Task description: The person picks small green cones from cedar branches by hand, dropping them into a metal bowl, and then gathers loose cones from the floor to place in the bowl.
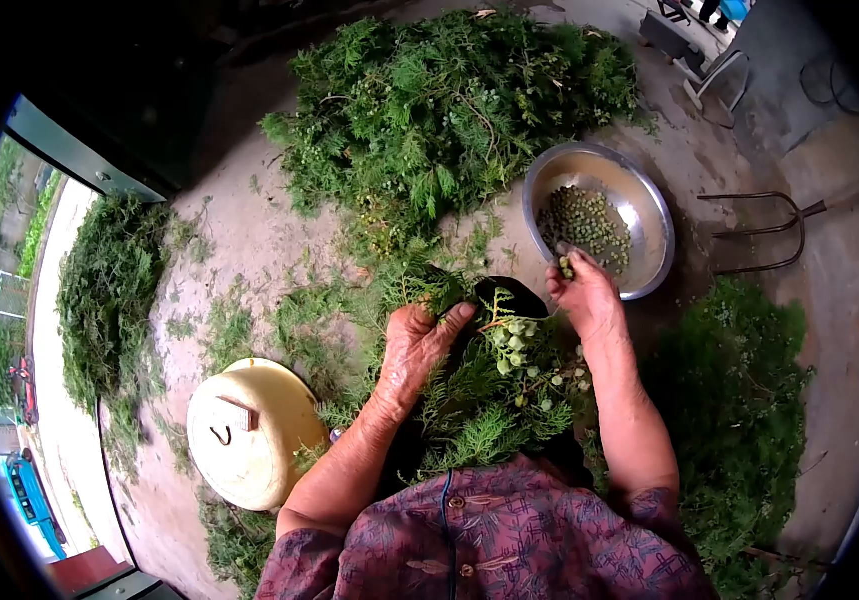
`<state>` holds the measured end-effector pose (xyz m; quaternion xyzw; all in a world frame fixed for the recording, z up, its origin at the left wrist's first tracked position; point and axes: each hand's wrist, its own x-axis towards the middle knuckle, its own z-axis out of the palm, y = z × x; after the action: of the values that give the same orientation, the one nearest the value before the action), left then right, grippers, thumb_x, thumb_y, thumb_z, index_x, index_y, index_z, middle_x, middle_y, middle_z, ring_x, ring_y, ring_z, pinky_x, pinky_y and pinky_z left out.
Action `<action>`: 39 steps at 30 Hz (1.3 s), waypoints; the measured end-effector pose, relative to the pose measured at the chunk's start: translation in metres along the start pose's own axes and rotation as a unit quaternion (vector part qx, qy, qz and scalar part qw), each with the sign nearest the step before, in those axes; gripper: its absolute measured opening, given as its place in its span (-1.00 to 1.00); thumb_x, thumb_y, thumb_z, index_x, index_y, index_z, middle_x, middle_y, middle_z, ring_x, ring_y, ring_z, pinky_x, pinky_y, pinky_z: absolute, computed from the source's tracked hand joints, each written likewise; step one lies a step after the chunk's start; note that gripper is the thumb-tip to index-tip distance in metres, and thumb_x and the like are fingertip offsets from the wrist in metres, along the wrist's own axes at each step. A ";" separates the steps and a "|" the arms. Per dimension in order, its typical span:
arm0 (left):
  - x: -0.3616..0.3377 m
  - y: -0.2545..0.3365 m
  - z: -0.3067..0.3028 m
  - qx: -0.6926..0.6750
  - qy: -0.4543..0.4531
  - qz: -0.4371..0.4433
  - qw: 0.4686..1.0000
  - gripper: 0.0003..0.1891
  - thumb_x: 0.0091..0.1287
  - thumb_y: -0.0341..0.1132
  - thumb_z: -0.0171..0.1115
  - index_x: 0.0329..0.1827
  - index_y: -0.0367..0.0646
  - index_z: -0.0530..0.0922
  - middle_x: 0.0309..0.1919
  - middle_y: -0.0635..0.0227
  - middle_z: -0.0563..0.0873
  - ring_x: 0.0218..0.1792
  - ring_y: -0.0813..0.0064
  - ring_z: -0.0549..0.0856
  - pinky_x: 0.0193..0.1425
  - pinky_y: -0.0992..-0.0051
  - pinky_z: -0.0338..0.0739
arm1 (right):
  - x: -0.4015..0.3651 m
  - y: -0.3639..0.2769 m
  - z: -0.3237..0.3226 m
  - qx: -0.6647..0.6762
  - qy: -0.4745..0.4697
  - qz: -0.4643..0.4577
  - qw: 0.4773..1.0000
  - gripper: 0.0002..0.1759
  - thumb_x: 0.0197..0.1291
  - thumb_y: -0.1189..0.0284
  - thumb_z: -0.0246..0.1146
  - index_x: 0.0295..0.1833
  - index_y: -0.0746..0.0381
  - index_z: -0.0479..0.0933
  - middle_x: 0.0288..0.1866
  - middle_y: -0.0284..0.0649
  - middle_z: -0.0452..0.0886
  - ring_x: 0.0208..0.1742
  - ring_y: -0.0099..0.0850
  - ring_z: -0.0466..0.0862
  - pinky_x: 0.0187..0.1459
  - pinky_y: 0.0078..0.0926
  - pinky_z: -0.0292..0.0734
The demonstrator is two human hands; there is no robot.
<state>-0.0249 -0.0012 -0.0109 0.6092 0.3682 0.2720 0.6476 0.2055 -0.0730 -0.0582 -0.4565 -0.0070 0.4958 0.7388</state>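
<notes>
My left hand [419,345] is closed around a leafy green conifer branch [494,425] that lies across my lap. Pale green cones [512,345] cluster on the branch, just right of that hand. My right hand [586,290] is at the near rim of a steel bowl [654,225], its fingers pinched on a few small green cones [565,268]. Many loose green cones [589,222] cover the bottom of the bowl. Part of the branch is hidden behind my left hand and forearm.
A big heap of cut branches [449,120] lies ahead, with another pile [114,290] at the left and more greenery [739,400] at the right. An upturned cream basin [249,440] sits left of me. A pitchfork head [799,235] lies right of the bowl.
</notes>
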 end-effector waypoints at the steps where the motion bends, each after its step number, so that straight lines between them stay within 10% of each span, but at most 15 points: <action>1: 0.002 -0.005 0.001 0.016 0.005 0.011 1.000 -0.82 0.25 -0.27 0.24 -0.25 -0.21 0.61 -0.52 0.57 0.62 -0.51 0.75 0.49 -0.43 0.65 0.38 | 0.010 -0.007 -0.009 0.051 0.034 -0.010 0.998 -0.83 0.27 0.49 0.04 -0.09 0.32 0.45 -0.28 -0.13 0.51 -0.33 -0.31 0.55 -0.30 -0.44 0.54; 6: 0.008 -0.009 0.004 0.122 0.026 0.039 0.991 -0.80 0.22 -0.18 0.23 -0.29 -0.13 0.59 -0.57 0.34 0.62 -0.55 0.50 0.55 -0.40 0.51 0.44 | 0.043 -0.073 -0.042 0.191 0.083 -0.112 0.972 -0.68 0.34 0.54 -0.17 0.09 0.55 0.24 0.15 0.11 0.29 0.07 -0.07 0.45 0.21 -0.05 0.38; 11: 0.013 -0.016 0.010 0.236 0.112 0.104 0.960 -0.72 0.14 -0.22 0.27 -0.12 -0.07 0.51 -0.50 0.24 0.66 -0.44 0.26 0.67 -0.34 0.37 0.51 | 0.052 -0.096 -0.071 0.140 0.185 -0.147 0.962 -0.79 0.28 0.57 -0.03 -0.03 0.44 0.37 -0.07 -0.05 0.50 -0.06 -0.26 0.55 0.02 -0.24 0.57; 16: 0.018 -0.022 0.008 0.133 0.129 0.093 0.978 -0.75 0.16 -0.35 0.26 -0.11 -0.15 0.50 -0.40 0.29 0.68 -0.39 0.41 0.65 -0.26 0.47 0.52 | -0.021 -0.064 -0.006 -0.207 -0.029 -0.163 0.964 -0.78 0.19 0.56 0.13 -0.04 0.33 0.50 -0.32 -0.28 0.58 -0.41 -0.57 0.58 -0.52 -0.76 0.38; 20: 0.016 -0.006 0.011 -0.056 0.140 0.100 0.983 -0.72 0.20 -0.56 0.16 -0.02 -0.15 0.49 -0.25 0.39 0.65 -0.28 0.60 0.58 -0.19 0.60 0.51 | -0.070 -0.032 0.039 -0.218 -0.119 -0.144 0.958 -0.81 0.21 0.50 0.14 -0.08 0.32 0.52 -0.40 -0.31 0.57 -0.57 -0.65 0.54 -0.64 -0.82 0.32; 27: 0.015 -0.012 0.009 0.037 0.170 0.111 0.979 -0.62 0.20 -0.61 0.14 0.09 -0.14 0.40 -0.23 0.39 0.62 -0.26 0.61 0.57 -0.17 0.62 0.50 | -0.083 0.011 0.063 -0.461 -0.126 -0.281 0.832 -0.23 -0.07 0.30 0.42 0.25 0.23 0.22 -0.25 -0.21 0.44 -0.56 -0.61 0.44 -0.51 -0.66 0.39; 33: 0.009 0.011 0.013 0.109 0.178 0.105 0.972 -0.65 0.16 -0.59 0.15 0.03 -0.17 0.42 -0.25 0.31 0.63 -0.26 0.52 0.59 -0.16 0.55 0.49 | -0.067 0.021 0.074 -0.529 -0.140 -0.422 0.723 -0.40 -0.11 0.52 0.40 0.11 0.24 0.34 -0.17 -0.12 0.41 -0.22 -0.30 0.49 -0.21 -0.40 0.48; 39: 0.015 0.007 0.006 0.405 0.179 0.364 0.819 -0.70 0.02 -0.50 0.20 -0.12 -0.16 0.50 -0.31 0.29 0.62 -0.23 0.23 0.56 -0.14 0.36 0.44 | -0.062 0.023 0.073 -0.465 -0.138 -0.344 0.804 -0.55 -0.09 0.72 0.27 -0.02 0.28 0.36 -0.17 -0.17 0.40 -0.19 -0.39 0.51 -0.14 -0.50 0.48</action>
<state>-0.0108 0.0080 -0.0065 0.8465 0.3063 0.4188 0.1190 0.1231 -0.0677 -0.0039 -0.6399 -0.4954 0.2042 0.5509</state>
